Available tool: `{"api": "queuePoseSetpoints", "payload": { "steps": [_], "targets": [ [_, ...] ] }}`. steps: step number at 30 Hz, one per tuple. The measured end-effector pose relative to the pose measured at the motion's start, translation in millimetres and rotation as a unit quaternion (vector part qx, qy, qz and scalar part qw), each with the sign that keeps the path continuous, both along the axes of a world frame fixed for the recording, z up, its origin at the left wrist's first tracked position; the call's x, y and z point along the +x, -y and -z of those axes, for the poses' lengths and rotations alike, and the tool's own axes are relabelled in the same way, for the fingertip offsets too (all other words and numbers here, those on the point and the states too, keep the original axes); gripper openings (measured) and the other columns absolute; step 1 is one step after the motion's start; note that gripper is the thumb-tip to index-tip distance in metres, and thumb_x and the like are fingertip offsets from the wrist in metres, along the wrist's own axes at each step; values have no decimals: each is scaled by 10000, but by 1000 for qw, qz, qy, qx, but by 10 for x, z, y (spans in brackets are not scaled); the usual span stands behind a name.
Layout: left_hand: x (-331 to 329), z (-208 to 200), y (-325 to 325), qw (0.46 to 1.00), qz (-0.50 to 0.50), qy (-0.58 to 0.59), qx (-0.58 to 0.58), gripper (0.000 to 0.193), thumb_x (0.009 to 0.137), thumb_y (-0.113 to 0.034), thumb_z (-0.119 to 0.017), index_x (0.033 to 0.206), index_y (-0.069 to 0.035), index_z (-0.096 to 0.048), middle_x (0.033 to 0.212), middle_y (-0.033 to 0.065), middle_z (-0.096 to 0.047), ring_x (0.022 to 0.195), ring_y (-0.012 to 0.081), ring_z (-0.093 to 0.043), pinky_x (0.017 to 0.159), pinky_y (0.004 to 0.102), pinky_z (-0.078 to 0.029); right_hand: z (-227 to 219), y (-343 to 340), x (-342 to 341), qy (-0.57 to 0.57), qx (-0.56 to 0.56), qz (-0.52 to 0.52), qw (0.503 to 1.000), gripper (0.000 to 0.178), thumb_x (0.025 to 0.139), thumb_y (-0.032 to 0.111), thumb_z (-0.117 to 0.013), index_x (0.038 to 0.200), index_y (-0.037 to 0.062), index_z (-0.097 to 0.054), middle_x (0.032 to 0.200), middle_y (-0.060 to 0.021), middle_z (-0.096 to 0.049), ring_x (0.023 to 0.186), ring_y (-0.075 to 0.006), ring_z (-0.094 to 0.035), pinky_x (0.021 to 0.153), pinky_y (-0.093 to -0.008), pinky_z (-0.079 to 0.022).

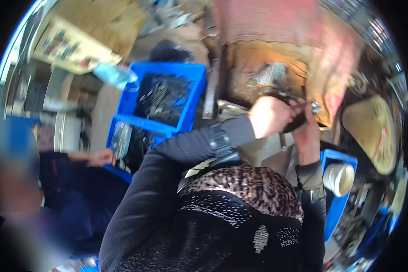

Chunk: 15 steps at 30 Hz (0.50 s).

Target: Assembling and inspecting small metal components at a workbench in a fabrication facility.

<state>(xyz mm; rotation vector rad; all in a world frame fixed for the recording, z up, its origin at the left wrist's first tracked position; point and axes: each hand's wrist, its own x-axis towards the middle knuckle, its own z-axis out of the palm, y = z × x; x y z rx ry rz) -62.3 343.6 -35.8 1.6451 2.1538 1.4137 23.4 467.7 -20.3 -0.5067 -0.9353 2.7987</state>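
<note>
My left hand reaches across from the left with its fingers curled at a dark piece. My right hand comes up from below and closes on the same dark piece from the other side. Blur and the fingers hide the kind of piece. By the right fingertips shows a small shiny metal bit; I cannot tell whether it is held. Just beyond the hands, a dark bar-like part and a grey metal block sit in a rusty, brown-lit work area.
To the left stands a blue bin of dark metal parts, with a second blue bin adjoining it. A co-worker's hand rests at that second bin. On the right are a blue crate, a white roll-like item and a worn yellowish pad.
</note>
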Motion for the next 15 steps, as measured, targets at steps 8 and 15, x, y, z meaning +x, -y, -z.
{"api": "queuePoseSetpoints", "payload": {
  "steps": [8, 15],
  "targets": [
    [-476, -369, 1080, 990, 76, -75, -96, 182, 842, -141, -639, 927, 7, -702, 830, 110, -703, 723, 189, -679, 648, 315, -547, -77, 100, 33, 56, 22, -42, 997, 247, 1004, 264, -500, 1122, 52, -544, 817, 1, -478, 740, -116, -469, 696, -267, -408],
    [-1545, 742, 3351, 817, -483, 237, -209, 217, 770, -130, -646, 972, -96, -719, 861, 102, -715, 790, 247, -692, 731, 334, -546, 30, -243, 330, 99, 77, -31, 992, 198, 1008, 247, -505, 1101, 74, -525, 690, 67, -333, 474, -12, -249, 381, -187, -168]
  ]
}}
